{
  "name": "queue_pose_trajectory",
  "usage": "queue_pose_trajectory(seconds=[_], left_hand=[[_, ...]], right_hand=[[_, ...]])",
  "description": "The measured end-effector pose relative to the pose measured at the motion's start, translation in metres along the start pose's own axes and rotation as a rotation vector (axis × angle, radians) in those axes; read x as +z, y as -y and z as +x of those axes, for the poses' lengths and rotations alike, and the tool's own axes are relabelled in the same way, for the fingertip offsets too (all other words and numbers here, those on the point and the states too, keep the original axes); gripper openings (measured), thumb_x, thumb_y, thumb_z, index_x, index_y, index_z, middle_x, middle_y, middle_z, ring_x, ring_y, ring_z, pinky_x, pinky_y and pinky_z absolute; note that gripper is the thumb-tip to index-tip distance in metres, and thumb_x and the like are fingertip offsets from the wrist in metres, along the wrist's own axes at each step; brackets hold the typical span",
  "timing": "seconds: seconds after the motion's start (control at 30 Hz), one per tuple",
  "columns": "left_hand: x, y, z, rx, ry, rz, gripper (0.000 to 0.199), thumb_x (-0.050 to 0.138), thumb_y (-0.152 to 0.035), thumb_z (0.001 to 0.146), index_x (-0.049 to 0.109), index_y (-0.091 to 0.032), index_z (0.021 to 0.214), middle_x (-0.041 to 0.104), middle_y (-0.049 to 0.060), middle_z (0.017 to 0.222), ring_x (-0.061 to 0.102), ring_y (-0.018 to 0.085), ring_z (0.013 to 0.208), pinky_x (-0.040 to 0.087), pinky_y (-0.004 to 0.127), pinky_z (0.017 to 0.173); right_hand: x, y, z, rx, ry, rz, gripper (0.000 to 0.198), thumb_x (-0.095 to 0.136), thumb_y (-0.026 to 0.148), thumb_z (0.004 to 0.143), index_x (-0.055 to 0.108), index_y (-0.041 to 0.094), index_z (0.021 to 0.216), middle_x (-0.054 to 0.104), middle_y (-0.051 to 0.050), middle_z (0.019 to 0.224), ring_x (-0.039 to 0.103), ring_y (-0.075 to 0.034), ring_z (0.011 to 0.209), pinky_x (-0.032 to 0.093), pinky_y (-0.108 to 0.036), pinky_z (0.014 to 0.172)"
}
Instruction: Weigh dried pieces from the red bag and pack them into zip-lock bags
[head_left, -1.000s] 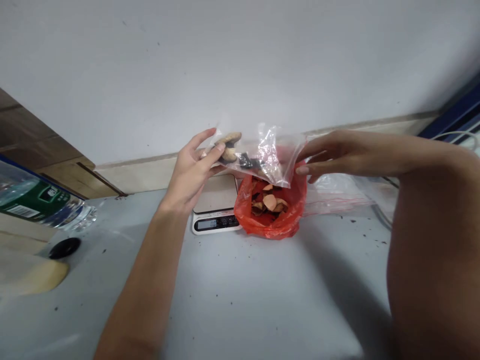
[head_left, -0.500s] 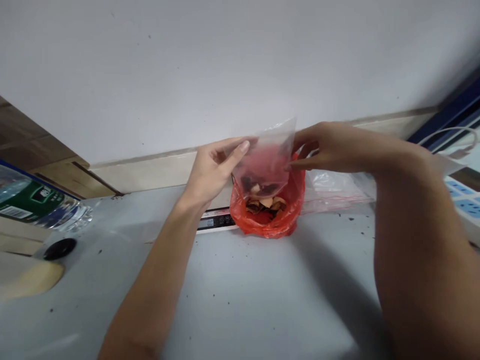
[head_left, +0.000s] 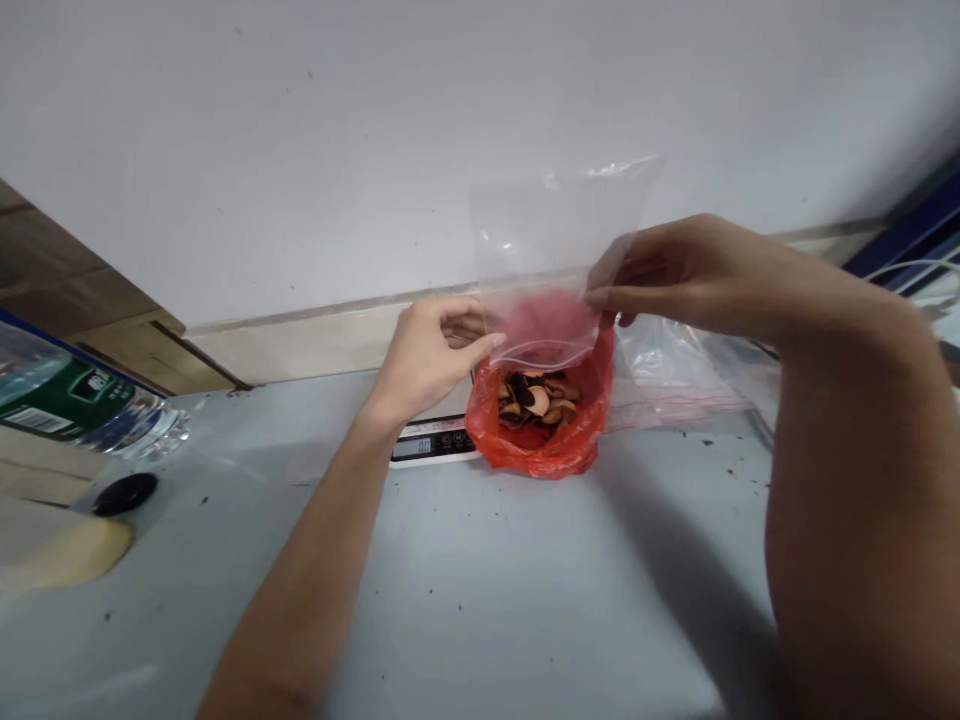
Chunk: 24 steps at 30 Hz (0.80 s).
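A clear zip bag (head_left: 555, 225) hangs upside down between my hands, its zip edge low over a red plastic bag (head_left: 540, 460). My left hand (head_left: 435, 350) pinches the clear bag near its left zip corner. On the opposite side, my right hand (head_left: 675, 270) grips it with thumb and fingers. Brown and pale dried slices (head_left: 536, 400) lie inside the open red bag; what they are exactly I cannot tell. Left of the red bag, a kitchen scale (head_left: 435, 445) shows 0.0 and is partly hidden by the bag and my left hand.
More clear zip bags (head_left: 667, 380) lie to the right of the red bag. On the left are a bottle with a green label (head_left: 75, 395), a black round object (head_left: 126, 494) and a pale yellowish object (head_left: 82, 555). A wall (head_left: 300, 180) rises behind the table.
The clear bag has been tipped and raised, and the pieces that were in it now lie in the red bag. My right hand has shifted right and slightly up.
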<state>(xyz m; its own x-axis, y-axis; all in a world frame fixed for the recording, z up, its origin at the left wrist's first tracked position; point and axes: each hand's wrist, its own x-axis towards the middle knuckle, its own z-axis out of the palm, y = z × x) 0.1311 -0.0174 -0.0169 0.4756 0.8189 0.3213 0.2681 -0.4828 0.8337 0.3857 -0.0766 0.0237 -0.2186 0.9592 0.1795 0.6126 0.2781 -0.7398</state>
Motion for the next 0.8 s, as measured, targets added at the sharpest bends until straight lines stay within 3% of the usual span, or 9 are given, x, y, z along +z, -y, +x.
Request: queue_pose_trajectory(seconds=[0.17,0.33,0.4,0.5,0.67,0.8], left_hand=[[0.001,-0.002,-0.001,-0.001,-0.067,-0.128,0.016,0.084,-0.029,0.076,0.075,-0.017,0.082,0.082,0.004,0.088,0.079,0.02,0.086,0.064,0.031,0.085],[-0.01,-0.003,-0.003,-0.109,0.033,-0.208,0.041,0.092,-0.035,0.075,0.073,-0.018,0.107,0.082,0.005,0.097,0.079,0.025,0.096,0.064,0.038,0.092],[-0.018,-0.002,-0.003,-0.09,-0.037,-0.307,0.047,0.091,-0.036,0.079,0.07,-0.02,0.118,0.081,0.005,0.105,0.078,0.025,0.108,0.062,0.038,0.098],[-0.032,0.002,-0.001,-0.029,-0.198,-0.441,0.036,0.084,-0.039,0.086,0.071,-0.021,0.115,0.079,0.004,0.105,0.076,0.022,0.113,0.061,0.035,0.099],[-0.049,0.007,-0.002,-0.023,-0.296,-0.174,0.029,0.086,-0.04,0.082,0.075,-0.017,0.096,0.077,0.003,0.082,0.078,0.02,0.085,0.064,0.036,0.085],[-0.058,0.008,-0.006,-0.014,-0.245,-0.043,0.037,0.084,-0.046,0.081,0.078,-0.016,0.102,0.08,0.006,0.09,0.078,0.022,0.091,0.065,0.036,0.087]], right_hand=[[0.005,-0.004,0.005,0.021,0.065,-0.007,0.046,0.082,0.06,0.076,0.073,0.018,0.094,0.079,-0.009,0.093,0.069,-0.021,0.082,0.054,-0.036,0.072],[0.014,-0.004,0.01,0.028,0.05,0.109,0.04,0.084,0.056,0.072,0.072,0.021,0.086,0.076,-0.003,0.082,0.067,-0.021,0.077,0.052,-0.034,0.068],[0.015,-0.004,0.012,0.041,0.055,0.124,0.033,0.083,0.051,0.073,0.073,0.021,0.08,0.073,-0.002,0.077,0.065,-0.021,0.074,0.05,-0.033,0.067],[0.017,-0.004,0.015,0.057,0.073,0.103,0.026,0.082,0.044,0.073,0.073,0.02,0.073,0.069,-0.002,0.072,0.059,-0.019,0.07,0.046,-0.032,0.064],[0.029,-0.002,0.018,0.094,0.0,0.292,0.026,0.084,0.039,0.073,0.066,0.021,0.07,0.065,0.0,0.068,0.055,-0.014,0.064,0.042,-0.029,0.06],[0.043,0.004,0.023,0.148,-0.034,0.438,0.028,0.088,0.035,0.075,0.064,0.021,0.078,0.069,0.0,0.069,0.057,-0.012,0.06,0.04,-0.024,0.054]])
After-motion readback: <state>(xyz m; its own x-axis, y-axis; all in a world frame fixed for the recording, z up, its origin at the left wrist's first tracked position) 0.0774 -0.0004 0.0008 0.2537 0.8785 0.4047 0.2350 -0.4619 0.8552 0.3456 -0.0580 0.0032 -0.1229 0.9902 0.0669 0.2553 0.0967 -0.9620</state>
